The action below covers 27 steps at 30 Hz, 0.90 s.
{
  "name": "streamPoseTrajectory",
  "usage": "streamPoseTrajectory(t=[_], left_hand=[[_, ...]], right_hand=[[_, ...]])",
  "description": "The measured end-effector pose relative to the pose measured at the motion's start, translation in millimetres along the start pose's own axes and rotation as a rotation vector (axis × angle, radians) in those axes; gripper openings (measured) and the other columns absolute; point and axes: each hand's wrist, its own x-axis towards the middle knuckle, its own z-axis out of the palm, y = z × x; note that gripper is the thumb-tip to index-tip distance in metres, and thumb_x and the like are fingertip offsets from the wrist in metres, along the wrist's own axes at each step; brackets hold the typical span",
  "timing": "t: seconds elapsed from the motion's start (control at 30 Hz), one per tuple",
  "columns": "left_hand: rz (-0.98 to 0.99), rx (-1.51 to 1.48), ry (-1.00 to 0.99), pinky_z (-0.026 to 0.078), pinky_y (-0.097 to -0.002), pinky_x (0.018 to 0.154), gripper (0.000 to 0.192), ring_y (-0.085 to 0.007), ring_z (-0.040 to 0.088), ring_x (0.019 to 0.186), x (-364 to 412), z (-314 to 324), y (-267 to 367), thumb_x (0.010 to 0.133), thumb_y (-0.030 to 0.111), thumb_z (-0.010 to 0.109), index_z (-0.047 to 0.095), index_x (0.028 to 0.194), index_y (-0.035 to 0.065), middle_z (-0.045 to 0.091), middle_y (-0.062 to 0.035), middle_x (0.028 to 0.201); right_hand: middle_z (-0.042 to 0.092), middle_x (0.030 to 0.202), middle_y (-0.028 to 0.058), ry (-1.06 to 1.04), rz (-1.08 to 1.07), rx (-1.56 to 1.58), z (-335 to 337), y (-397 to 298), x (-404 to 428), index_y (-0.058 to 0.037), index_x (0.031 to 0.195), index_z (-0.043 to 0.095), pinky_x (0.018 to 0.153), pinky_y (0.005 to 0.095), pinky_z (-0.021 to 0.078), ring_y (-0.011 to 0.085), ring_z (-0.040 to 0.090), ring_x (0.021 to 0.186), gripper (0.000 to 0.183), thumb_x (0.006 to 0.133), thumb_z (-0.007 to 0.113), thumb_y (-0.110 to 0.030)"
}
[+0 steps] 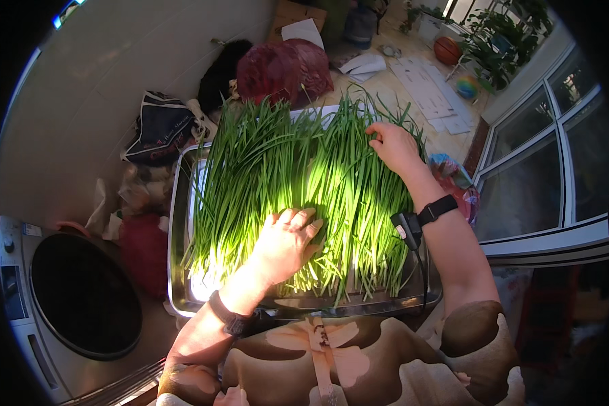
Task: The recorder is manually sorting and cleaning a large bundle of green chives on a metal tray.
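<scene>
A thick layer of long green garlic chives [254,172] covers a rectangular stainless steel tray [171,254] before me, pale stem ends towards my body and leaf tips away. My left hand [286,243] lies on the lower middle of the chives in bright sunlight, its fingers somewhat apart. Farther off, at the upper right of the layer, my right hand [395,147] hovers at or touches the leaves with thumb and forefinger bent close together; whether a leaf is between them is unclear. A black device [408,229] with a cable hangs by the right wristband [437,209].
To the left stands a front-loading machine with a round dark door [86,297]. Beyond the tray are a dark red plastic bag [269,71] and a dark printed bag [165,127]. A glazed door [558,147], basketball [447,51] and potted plants [502,40] are on the right.
</scene>
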Motion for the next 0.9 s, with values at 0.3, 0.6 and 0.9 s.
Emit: streamPoseTrajectory(t=[0.3,0.6,0.9], left_hand=[[0.036,-0.017,0.017,0.041,-0.0475,0.096,0.054,-0.0263,0.050,0.118,2.5,-0.5,-1.4,0.085,0.032,0.069,0.055,0.134,0.0164,0.049,-0.0048,0.139],[0.012,-0.046,0.009,0.041,-0.0478,0.097,0.054,-0.0268,0.050,0.117,1.1,-4.5,-0.9,0.084,0.029,0.071,0.054,0.134,0.0171,0.050,-0.0048,0.137],[0.009,-0.049,-0.005,0.041,-0.0478,0.096,0.053,-0.0269,0.050,0.119,-0.1,-2.8,-2.3,0.084,0.029,0.070,0.055,0.133,0.0164,0.050,-0.0053,0.138]], right_hand=[[0.064,0.093,0.0118,0.176,-0.130,-0.104,16.8,10.4,7.6,-0.0085,0.091,0.061,0.075,0.0474,0.0507,0.0357,0.064,0.087,0.010,0.084,0.066,-0.014],[0.065,0.094,0.0128,0.323,0.055,0.130,12.2,16.5,5.7,-0.0079,0.092,0.060,0.076,0.0469,0.0490,0.0360,0.063,0.090,0.012,0.088,0.064,-0.018],[0.066,0.095,0.0103,0.150,0.003,-0.016,7.1,1.1,2.2,-0.0089,0.089,0.066,0.077,0.0455,0.0509,0.0344,0.065,0.088,0.014,0.084,0.069,-0.021]])
